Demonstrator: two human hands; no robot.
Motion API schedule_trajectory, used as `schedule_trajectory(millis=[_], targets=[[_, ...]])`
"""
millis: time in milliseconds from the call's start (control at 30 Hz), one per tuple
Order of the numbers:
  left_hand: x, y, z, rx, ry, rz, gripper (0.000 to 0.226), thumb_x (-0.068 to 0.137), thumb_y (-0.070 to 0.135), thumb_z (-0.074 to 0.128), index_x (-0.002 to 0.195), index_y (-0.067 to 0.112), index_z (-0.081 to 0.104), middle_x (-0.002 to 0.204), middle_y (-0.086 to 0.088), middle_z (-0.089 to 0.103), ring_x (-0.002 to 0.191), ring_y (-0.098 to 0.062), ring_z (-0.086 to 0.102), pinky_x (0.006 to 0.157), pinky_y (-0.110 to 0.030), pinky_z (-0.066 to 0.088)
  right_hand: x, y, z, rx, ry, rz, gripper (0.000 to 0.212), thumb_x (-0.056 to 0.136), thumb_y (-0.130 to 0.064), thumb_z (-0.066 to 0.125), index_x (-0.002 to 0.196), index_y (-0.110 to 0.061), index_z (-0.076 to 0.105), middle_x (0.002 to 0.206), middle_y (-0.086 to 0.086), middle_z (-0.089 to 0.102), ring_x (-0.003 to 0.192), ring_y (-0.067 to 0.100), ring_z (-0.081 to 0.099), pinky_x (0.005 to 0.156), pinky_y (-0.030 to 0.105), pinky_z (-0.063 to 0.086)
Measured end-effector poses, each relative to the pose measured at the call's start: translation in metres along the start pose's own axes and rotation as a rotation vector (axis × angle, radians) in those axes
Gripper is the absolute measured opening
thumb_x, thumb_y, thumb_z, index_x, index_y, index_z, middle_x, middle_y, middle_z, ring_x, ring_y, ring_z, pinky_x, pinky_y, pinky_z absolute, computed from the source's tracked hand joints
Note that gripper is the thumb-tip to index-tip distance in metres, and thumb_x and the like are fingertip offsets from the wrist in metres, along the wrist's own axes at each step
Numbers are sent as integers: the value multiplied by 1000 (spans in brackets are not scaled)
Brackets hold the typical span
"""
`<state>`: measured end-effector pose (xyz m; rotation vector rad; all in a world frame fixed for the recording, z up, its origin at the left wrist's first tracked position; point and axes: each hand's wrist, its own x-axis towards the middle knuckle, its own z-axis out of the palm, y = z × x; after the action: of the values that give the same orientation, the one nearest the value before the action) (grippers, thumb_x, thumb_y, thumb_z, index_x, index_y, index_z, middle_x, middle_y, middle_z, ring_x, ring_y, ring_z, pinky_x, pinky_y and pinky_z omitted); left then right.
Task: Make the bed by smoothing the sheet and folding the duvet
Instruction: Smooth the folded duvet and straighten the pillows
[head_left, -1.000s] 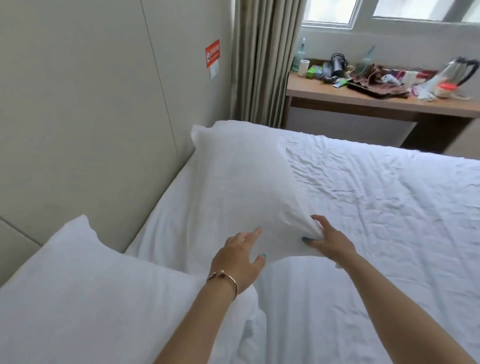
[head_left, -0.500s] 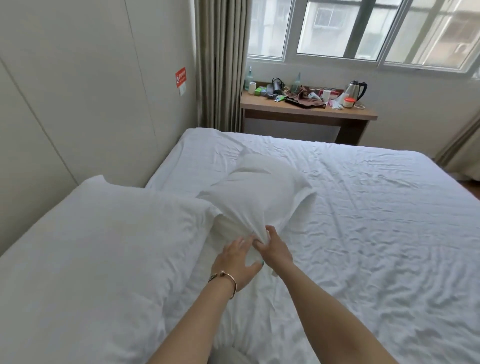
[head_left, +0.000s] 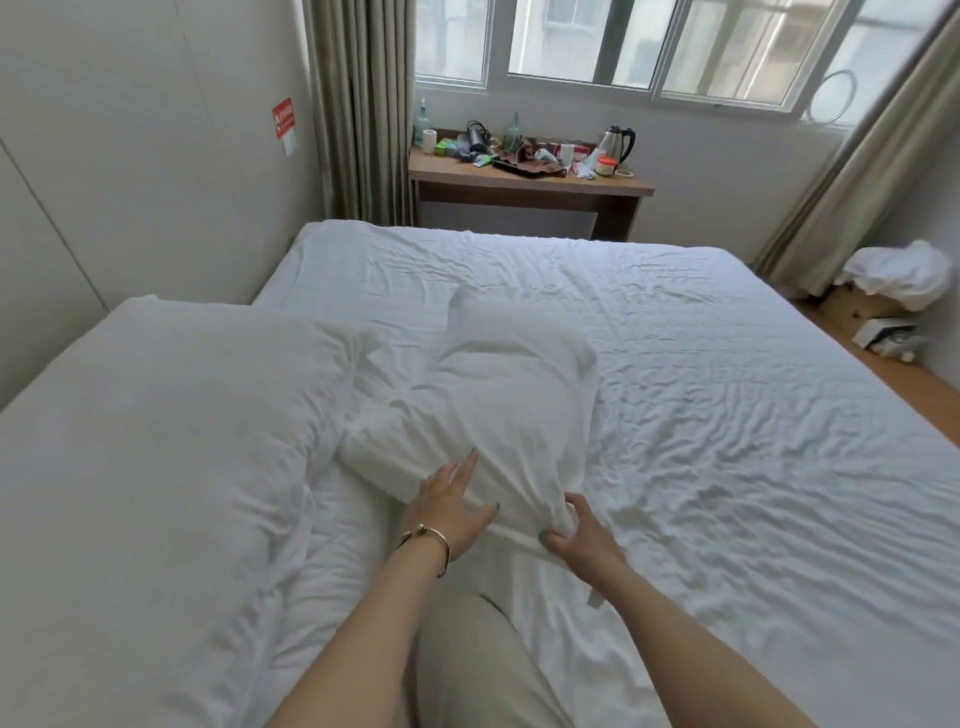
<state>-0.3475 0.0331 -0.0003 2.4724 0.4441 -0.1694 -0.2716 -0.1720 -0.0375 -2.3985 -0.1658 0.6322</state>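
A white pillow (head_left: 498, 405) lies in the middle of the bed on the wrinkled white sheet (head_left: 727, 415). My right hand (head_left: 582, 535) grips the pillow's near corner, bunching the case between thumb and fingers. My left hand (head_left: 449, 501), with a gold bangle on the wrist, rests flat on the pillow's near edge, fingers spread. A second, larger white pillow (head_left: 156, 441) lies at the left against the wall. No duvet is plainly visible on the bed.
A wooden desk (head_left: 530, 184) cluttered with a kettle, bottles and small items stands beyond the bed under the window. Curtains hang at both sides. A white bundle (head_left: 898, 273) and a box sit on the wooden floor at the right. My knee shows at the bottom.
The pillow came down from upright near the wall and now lies flat at mid-bed. My hands have drawn apart; the left one has flattened on it, the right still holds the corner.
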Motion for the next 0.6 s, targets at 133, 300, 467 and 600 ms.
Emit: schedule_trajectory(millis=[133,300,467,600], targets=[[-14,20,37,86,-61,71,74,89,56,48,151,43,9,159,4,16,144,-22,19,114,-36,25,-41,56,-5,37,-20,77,63,83,-34,66,137,-33,33,110,-4,53,87,15,55,63,23,41],[-32,36,90,182,-106,76,74,87,64,46,150,42,14,160,2,12,146,-23,11,116,-36,20,-78,101,-3,127,-25,81,59,80,-31,69,129,-39,37,110,-5,56,88,10,56,63,20,45],[-67,61,138,211,-32,30,76,84,69,47,148,47,14,161,4,0,147,-24,-5,118,-41,8,-109,144,-17,175,-38,59,56,78,-35,71,118,-52,36,106,-11,54,88,10,58,67,23,50],[-110,88,182,236,10,10,79,81,72,47,148,49,12,161,4,-2,147,-24,-8,117,-46,5,-140,199,-43,177,-71,22,57,78,-37,72,118,-55,36,111,-13,53,95,10,56,76,25,49]])
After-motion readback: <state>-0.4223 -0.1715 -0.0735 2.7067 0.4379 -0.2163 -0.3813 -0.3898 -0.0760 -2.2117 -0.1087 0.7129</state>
